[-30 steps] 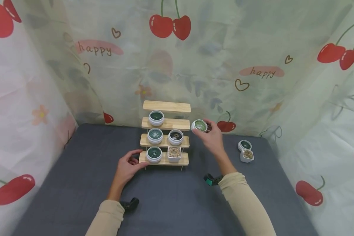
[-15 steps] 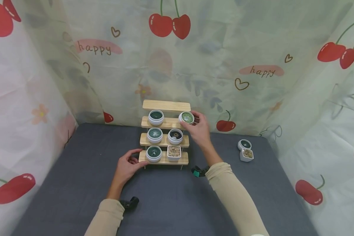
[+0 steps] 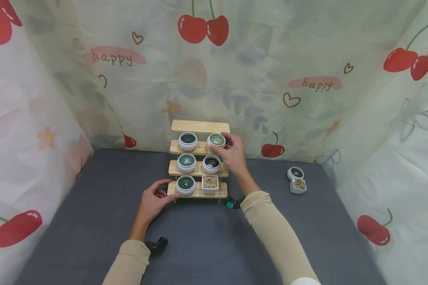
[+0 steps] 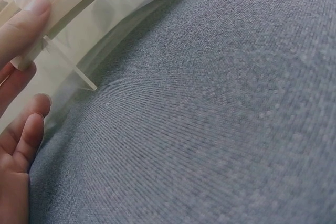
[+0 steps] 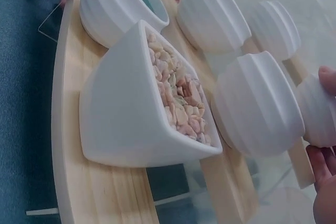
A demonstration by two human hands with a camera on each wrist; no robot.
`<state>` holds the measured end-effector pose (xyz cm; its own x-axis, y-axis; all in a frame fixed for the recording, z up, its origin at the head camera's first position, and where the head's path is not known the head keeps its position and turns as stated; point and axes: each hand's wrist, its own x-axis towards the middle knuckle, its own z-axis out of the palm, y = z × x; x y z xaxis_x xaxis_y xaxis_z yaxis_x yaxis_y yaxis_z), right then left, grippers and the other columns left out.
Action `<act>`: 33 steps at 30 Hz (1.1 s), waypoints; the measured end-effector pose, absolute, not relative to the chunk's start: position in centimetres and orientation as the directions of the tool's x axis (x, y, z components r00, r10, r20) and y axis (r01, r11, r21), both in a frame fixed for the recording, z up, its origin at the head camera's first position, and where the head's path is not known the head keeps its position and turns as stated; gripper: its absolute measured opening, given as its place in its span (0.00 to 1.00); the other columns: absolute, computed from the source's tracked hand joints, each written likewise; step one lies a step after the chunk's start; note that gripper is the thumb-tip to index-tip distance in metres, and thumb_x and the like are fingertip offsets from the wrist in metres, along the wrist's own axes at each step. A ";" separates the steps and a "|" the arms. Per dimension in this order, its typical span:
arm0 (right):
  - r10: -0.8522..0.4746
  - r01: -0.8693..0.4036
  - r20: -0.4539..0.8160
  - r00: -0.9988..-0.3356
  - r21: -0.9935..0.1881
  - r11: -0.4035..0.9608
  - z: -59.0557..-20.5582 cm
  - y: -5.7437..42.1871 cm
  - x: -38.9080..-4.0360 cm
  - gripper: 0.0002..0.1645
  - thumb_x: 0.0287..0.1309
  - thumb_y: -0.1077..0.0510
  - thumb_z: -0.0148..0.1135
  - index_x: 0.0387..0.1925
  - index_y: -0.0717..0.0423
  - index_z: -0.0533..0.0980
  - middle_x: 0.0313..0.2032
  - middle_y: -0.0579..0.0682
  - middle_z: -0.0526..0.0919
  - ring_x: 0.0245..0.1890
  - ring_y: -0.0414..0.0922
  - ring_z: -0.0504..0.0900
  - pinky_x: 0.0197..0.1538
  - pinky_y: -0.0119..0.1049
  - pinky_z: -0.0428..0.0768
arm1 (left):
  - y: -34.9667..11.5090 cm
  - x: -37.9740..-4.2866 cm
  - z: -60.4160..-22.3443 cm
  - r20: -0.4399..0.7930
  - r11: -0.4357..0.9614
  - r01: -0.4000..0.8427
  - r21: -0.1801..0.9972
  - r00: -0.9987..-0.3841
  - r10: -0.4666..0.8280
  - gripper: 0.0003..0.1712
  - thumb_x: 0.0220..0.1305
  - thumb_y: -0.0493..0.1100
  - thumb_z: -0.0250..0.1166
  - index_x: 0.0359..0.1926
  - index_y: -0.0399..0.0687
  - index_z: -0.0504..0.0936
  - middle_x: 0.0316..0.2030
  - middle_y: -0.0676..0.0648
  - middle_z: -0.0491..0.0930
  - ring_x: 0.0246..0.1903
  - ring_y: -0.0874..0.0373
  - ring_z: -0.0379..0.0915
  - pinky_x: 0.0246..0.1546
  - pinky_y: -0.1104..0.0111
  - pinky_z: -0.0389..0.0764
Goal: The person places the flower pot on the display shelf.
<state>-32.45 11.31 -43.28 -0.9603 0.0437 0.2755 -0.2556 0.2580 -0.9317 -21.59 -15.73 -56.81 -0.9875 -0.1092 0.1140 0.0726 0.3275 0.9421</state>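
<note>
The right hand pinches the green pot between thumb and fingers at the right end of the second shelf from the top; whether the pot touches the wood is unclear. The left hand grips the left end of the bottom shelf, which bears a round pot and a square pot. Two more stand on the desk, well to the right.

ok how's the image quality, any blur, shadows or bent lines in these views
Head view: fairly clear, only soft shadows on the dark cloth; right wrist view: square gravel pot clearest, farther round pots paler and softer, lowest plank bowed as if by the lens; left wrist view: upper left corner hazy and washed out.
</note>
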 end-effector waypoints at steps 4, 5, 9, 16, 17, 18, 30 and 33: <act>0.046 -0.242 0.262 -0.964 -0.936 0.255 -43.4 11.1 -32.6 0.35 0.51 0.58 0.80 0.60 0.60 0.77 0.56 0.58 0.72 0.55 0.49 0.78 0.56 0.34 0.77 | -15.8 -21.6 -56.8 0.113 0.326 0.073 0.943 -0.988 -0.107 0.36 0.45 0.55 0.84 0.57 0.61 0.83 0.33 0.43 0.81 0.29 0.59 0.75 0.30 0.72 0.74; 0.044 -0.242 0.261 -0.964 -0.937 0.254 -43.4 11.1 -32.7 0.35 0.51 0.57 0.80 0.60 0.59 0.77 0.56 0.58 0.72 0.55 0.49 0.78 0.56 0.34 0.78 | -15.7 -21.6 -56.7 0.114 0.326 0.073 0.942 -0.988 -0.108 0.36 0.45 0.55 0.84 0.57 0.61 0.83 0.33 0.42 0.81 0.29 0.59 0.75 0.30 0.72 0.74; 0.028 -0.249 0.265 -0.964 -0.934 0.256 -43.4 11.1 -32.7 0.35 0.51 0.57 0.80 0.60 0.59 0.77 0.55 0.58 0.73 0.54 0.49 0.79 0.57 0.36 0.78 | -15.7 -21.5 -56.5 0.114 0.329 0.072 0.942 -0.987 -0.111 0.36 0.45 0.55 0.84 0.57 0.60 0.83 0.33 0.43 0.81 0.29 0.60 0.75 0.29 0.72 0.74; -0.015 -0.291 0.301 -0.954 -0.906 0.306 -43.8 11.2 -32.7 0.34 0.53 0.54 0.79 0.60 0.57 0.76 0.54 0.57 0.72 0.53 0.48 0.79 0.55 0.35 0.80 | -15.7 -21.5 -56.7 0.102 0.332 0.060 0.941 -0.988 -0.112 0.36 0.45 0.55 0.84 0.58 0.60 0.83 0.34 0.42 0.82 0.30 0.60 0.75 0.30 0.73 0.74; -0.020 -0.297 0.307 -0.952 -0.901 0.317 -43.9 11.3 -32.8 0.34 0.54 0.54 0.79 0.61 0.56 0.76 0.54 0.56 0.72 0.53 0.48 0.79 0.54 0.33 0.80 | -15.7 -21.5 -56.7 0.104 0.333 0.061 0.941 -0.988 -0.112 0.36 0.45 0.55 0.84 0.58 0.60 0.83 0.34 0.42 0.82 0.30 0.60 0.75 0.30 0.73 0.74; -0.022 -0.299 0.309 -0.951 -0.896 0.329 -43.9 11.3 -32.8 0.34 0.54 0.53 0.79 0.61 0.56 0.76 0.54 0.56 0.73 0.52 0.47 0.79 0.53 0.32 0.80 | -15.6 -21.5 -56.7 0.105 0.332 0.062 0.941 -0.988 -0.113 0.36 0.45 0.56 0.84 0.58 0.60 0.83 0.34 0.42 0.82 0.30 0.60 0.75 0.30 0.73 0.74; -0.052 -0.301 0.306 -0.951 -0.870 0.390 -43.9 11.4 -32.5 0.38 0.55 0.52 0.78 0.66 0.55 0.74 0.55 0.58 0.75 0.54 0.52 0.82 0.57 0.43 0.82 | -15.7 -21.6 -57.1 0.097 0.332 0.055 0.942 -0.989 -0.110 0.36 0.45 0.57 0.83 0.57 0.61 0.83 0.34 0.42 0.81 0.30 0.59 0.75 0.30 0.73 0.74; -0.041 -0.284 0.289 -0.956 -0.889 0.360 -43.9 11.5 -32.6 0.38 0.55 0.52 0.78 0.65 0.56 0.73 0.55 0.57 0.78 0.54 0.51 0.83 0.57 0.43 0.82 | -15.6 -21.6 -57.0 0.095 0.329 0.052 0.943 -0.989 -0.115 0.36 0.45 0.58 0.84 0.57 0.62 0.83 0.34 0.42 0.81 0.30 0.59 0.75 0.30 0.73 0.74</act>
<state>-32.56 11.48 -43.88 -0.9564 -0.0409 0.2892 -0.2841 0.3595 -0.8888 -21.62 -15.63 -56.99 -0.9889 -0.1146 0.0947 0.0521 0.3292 0.9428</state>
